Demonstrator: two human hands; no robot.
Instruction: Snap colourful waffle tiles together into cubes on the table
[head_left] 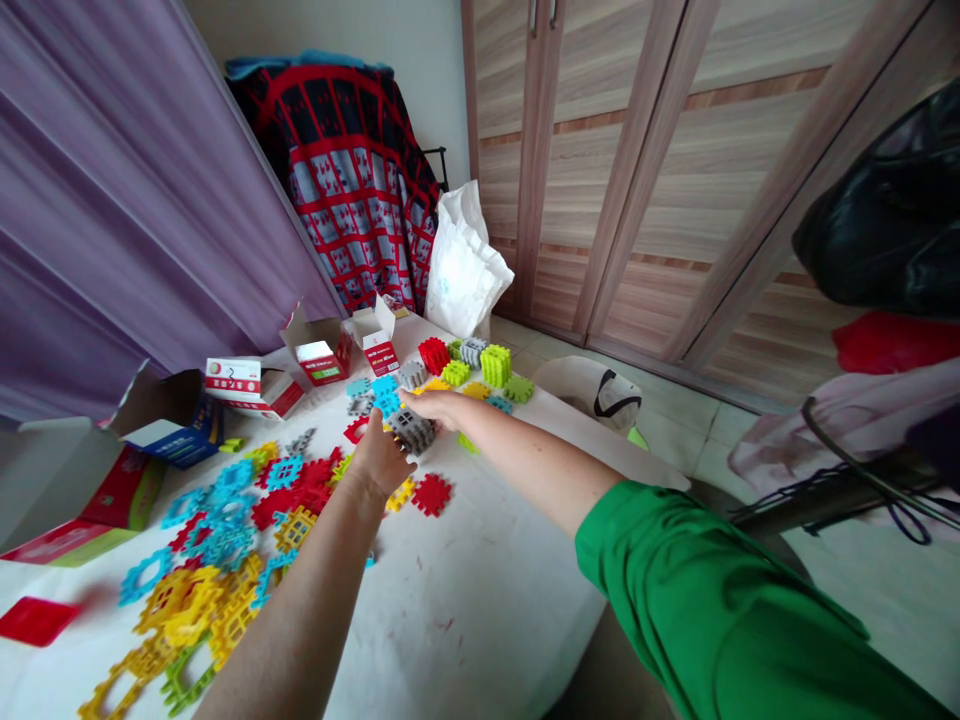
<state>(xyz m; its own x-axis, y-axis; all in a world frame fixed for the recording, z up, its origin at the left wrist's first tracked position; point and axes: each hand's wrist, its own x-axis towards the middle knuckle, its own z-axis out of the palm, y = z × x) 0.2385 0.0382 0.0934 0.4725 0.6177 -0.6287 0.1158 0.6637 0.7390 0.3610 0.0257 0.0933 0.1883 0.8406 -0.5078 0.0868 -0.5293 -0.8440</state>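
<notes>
A stack of grey interlocking toy tiles point(412, 430) stands between my two hands near the middle of the table. My right hand point(439, 408) grips it from the right, thumb along the top; its other fingers are mostly hidden. At the near left end, my left hand point(379, 462) curls around the stack with thumb raised and fingertips low against it. Just beyond lie blue tiles point(385, 392) and a loose grey stack point(411, 375). A red tile point(432, 495) lies flat in front of the hands.
Loose blue tiles point(229, 510), yellow tiles point(191, 600) and red tiles point(307, 485) cover the left side. Green stacks point(496, 366) and a red stack point(433, 355) stand at the back. Opened boxes point(322, 365) line the far left edge. A white bag point(465, 270) stands behind.
</notes>
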